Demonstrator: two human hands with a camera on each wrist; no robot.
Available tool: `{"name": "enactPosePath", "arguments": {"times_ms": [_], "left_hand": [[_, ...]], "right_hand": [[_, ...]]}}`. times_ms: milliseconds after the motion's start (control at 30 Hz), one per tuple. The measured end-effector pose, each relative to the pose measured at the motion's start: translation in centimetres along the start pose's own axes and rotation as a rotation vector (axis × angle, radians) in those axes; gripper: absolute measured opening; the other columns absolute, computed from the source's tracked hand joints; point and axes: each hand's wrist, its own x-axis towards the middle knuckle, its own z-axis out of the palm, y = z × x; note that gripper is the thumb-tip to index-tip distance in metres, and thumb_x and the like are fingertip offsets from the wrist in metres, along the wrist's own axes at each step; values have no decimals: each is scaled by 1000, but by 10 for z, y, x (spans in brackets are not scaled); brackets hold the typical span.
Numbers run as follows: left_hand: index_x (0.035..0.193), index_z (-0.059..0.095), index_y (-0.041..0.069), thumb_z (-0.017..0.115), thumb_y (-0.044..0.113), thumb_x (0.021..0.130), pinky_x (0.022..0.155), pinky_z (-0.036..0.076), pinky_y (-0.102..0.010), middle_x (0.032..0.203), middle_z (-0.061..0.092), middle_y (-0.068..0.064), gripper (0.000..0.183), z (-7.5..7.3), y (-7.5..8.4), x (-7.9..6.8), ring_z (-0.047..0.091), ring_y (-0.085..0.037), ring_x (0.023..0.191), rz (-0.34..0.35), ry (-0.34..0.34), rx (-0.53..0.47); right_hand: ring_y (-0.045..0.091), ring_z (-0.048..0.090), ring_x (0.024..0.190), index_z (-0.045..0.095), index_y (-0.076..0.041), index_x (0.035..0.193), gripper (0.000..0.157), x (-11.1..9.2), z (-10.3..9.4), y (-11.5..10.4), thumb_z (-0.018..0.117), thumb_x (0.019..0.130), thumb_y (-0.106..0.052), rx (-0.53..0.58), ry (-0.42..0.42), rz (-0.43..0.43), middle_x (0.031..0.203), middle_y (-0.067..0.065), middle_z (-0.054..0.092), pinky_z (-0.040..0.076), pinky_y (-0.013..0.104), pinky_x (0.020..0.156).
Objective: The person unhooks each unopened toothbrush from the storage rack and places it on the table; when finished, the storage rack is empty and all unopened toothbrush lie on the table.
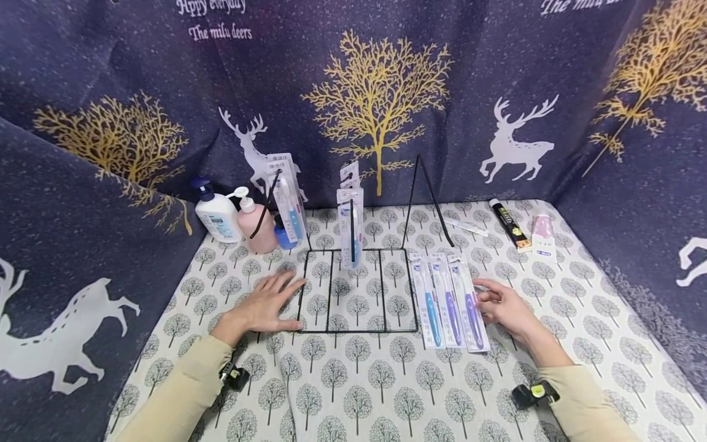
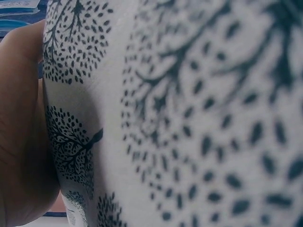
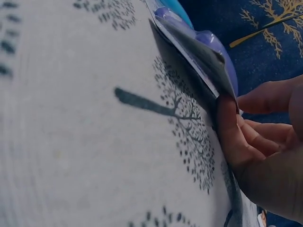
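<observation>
A black wire rack stands on the cloth. My left hand rests palm down, fingers spread, at the rack's left side. My right hand pinches the right edge of a packaged purple toothbrush. In the right wrist view, the card's edge lies between thumb and finger, raised a little off the cloth. Beside it lie another purple toothbrush pack and a blue one, side by side. More toothbrush packs hang from the left hook and middle hook; the right hook carries none.
Behind the rack's left side stand a white pump bottle, a pink pump bottle and a blue bottle. A black toothpaste tube, a pink package and a thin white pack lie at the back right.
</observation>
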Motion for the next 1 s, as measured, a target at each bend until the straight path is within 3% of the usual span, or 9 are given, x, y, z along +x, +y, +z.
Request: {"name": "enactPosePath", "arguments": {"times_ms": [267, 467, 767, 1000], "left_hand": [[146, 24, 20, 45, 80, 69, 108, 19, -59, 151, 17, -15, 100, -1, 0, 0, 20, -37, 136, 23, 22, 0], [146, 22, 21, 44, 80, 70, 108, 18, -59, 151, 16, -15, 99, -1, 0, 0, 19, -36, 136, 21, 16, 6], [147, 19, 24, 44, 81, 68, 109, 16, -58, 152, 14, -12, 100, 2, 0, 0, 15, -35, 138, -8, -2, -17], [146, 22, 22, 46, 80, 68, 109, 16, -59, 151, 16, -14, 100, 3, -1, 0, 17, -36, 137, 0, 16, -24]], "right_hand": [[15, 54, 59, 36, 5, 135, 63, -2, 4, -9, 59, 77, 6, -242, 56, -62, 86, 19, 57, 50, 27, 46], [18, 56, 59, 38, 4, 134, 61, -1, 4, -8, 58, 77, 5, -307, 68, -48, 85, 16, 60, 51, 29, 47], [12, 58, 58, 49, 0, 127, 52, -5, 6, -14, 61, 77, -6, -578, 135, -45, 84, 9, 66, 50, 26, 49], [10, 51, 57, 61, -6, 112, 36, -6, 6, -12, 64, 77, -16, -756, 188, -68, 74, -3, 64, 41, 27, 55]]}}
